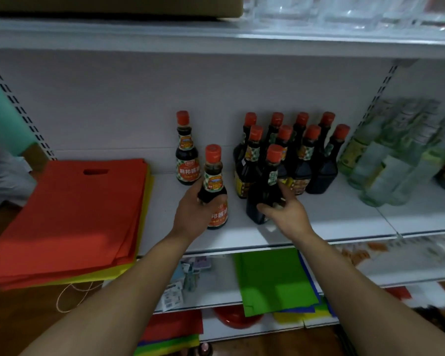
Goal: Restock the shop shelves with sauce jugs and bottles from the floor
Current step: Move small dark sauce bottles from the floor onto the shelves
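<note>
Red bags point(70, 217): a flat stack at the far left of the shelf point(344, 217), apart from the bottles.
Rear labelled bottle point(186, 152): upright near the back panel, just behind and left of the one in hand.
Left hand point(190, 209): fingers point(200, 195) curled round the lower body of the orange-label bottle point(214, 186), thumb side hidden; this bottle is upright with its base on or just above the shelf board, I cannot tell which.
Right hand point(287, 210): fingers wrapped round the base of the dark bottle point(266, 186), thumb in front, the rest behind; it too is upright, base near the shelf's front part.
Dark bottle group point(293, 150): red-capped bottles in rows, directly behind the right hand's bottle.
Clear bottles point(385, 160): blurred, at the right end, well apart.
Key relation: both long axes are vertical; each bottle's matching group lies straight behind it, so the likely move is a push rearward, the left toward the rear labelled bottle, the right into the dark rows.
Risk: the right one could knock the close-packed front row.
</note>
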Available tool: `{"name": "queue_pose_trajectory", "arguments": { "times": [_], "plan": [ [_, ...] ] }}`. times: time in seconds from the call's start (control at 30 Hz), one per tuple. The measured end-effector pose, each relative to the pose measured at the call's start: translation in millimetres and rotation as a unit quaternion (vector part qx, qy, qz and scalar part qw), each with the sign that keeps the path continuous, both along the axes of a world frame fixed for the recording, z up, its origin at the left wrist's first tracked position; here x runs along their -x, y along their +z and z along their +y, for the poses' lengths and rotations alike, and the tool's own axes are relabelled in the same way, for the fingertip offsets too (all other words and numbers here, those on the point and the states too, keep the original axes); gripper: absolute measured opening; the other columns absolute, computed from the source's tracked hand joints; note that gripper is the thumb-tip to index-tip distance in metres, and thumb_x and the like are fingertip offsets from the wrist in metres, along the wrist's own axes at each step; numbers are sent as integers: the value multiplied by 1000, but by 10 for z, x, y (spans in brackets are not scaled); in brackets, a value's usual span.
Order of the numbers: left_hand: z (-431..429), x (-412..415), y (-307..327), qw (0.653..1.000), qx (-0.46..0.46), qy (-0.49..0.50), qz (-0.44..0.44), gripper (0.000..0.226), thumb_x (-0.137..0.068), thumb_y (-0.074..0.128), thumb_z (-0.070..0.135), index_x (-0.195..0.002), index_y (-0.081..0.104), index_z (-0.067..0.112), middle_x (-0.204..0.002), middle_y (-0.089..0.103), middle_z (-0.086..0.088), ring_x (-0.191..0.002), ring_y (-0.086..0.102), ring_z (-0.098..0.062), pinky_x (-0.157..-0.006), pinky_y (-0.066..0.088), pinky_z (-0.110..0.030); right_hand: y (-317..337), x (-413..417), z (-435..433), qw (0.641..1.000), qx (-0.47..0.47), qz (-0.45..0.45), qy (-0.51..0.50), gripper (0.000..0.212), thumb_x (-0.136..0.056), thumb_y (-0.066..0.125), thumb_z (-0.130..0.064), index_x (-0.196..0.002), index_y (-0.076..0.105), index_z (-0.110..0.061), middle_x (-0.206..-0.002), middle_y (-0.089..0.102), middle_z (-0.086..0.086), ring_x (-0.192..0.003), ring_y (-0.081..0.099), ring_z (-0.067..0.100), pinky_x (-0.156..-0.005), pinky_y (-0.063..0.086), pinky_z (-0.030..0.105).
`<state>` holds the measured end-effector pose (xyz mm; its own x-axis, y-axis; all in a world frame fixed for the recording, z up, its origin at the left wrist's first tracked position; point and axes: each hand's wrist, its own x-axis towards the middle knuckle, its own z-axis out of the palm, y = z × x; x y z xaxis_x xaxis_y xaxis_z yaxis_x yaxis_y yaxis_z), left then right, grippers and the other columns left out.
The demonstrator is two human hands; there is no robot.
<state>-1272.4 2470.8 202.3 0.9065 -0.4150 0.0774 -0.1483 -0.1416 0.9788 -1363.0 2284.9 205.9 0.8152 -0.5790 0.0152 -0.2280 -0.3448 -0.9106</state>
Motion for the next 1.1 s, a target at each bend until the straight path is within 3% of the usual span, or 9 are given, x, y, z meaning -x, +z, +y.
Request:
{"name": "queue_pose_trajectory", "arguments": {
  "times": [0.1,0.23,0.47,0.6,0.83,0.97,1.1],
  "plan": [
    [85,-22,-31,1000,4,22,12,55,-86,69,28,-137,48,29,-129,56,10,-117,51,-8,-102,41,-28,-43,22,56,1000,23,-12,-9,69,-78,77,-17,-139,45,-20,-127,59,0,-118,56,21,-88,42,24],
    [176,-83,-9,998,16,47,24,54,-86,70,23,-136,50,25,-127,58,6,-115,53,-10,-99,43,-28,-128,-77,117,996,65,-22,-49,73,-73,81,-31,-137,47,-21,-133,56,5,-117,55,24,-88,43,28],
    [182,-150,-55,999,7,42,22,55,-86,69,19,-137,50,21,-125,61,5,-110,56,-8,-77,44,-4,-238,-234,124,993,79,-40,-72,72,-71,83,-31,-133,50,-19,-129,56,10,-111,58,30,-89,50,36],
    [183,-152,-78,999,14,41,27,54,-86,69,18,-137,51,23,-124,60,7,-108,56,-4,-76,44,-2,-264,-234,121,993,83,-44,-69,73,-71,83,-30,-134,49,-18,-131,53,11,-111,58,31,-89,50,37],
    [206,-146,-83,999,-6,48,16,55,-85,70,26,-136,50,27,-127,57,7,-115,53,-8,-96,43,-24,-287,-195,105,997,47,-40,-50,69,-73,81,-29,-133,50,-16,-128,55,8,-110,59,29,-91,51,40],
    [302,-203,-139,995,-56,65,-44,64,-75,70,55,-132,54,30,-129,53,-4,-117,55,-15,-102,47,-42,-369,-31,167,997,26,-43,-60,55,-77,77,-31,-125,54,-17,-120,56,2,-107,58,20,-89,50,39],
    [439,-230,-120,994,-52,85,-49,56,-79,72,45,-130,55,31,-127,55,0,-115,55,-11,-100,47,-35,-430,229,353,992,48,-51,-109,39,-83,72,-28,-116,58,-12,-110,55,-2,-96,58,17,-84,51,34]
  ]
}}
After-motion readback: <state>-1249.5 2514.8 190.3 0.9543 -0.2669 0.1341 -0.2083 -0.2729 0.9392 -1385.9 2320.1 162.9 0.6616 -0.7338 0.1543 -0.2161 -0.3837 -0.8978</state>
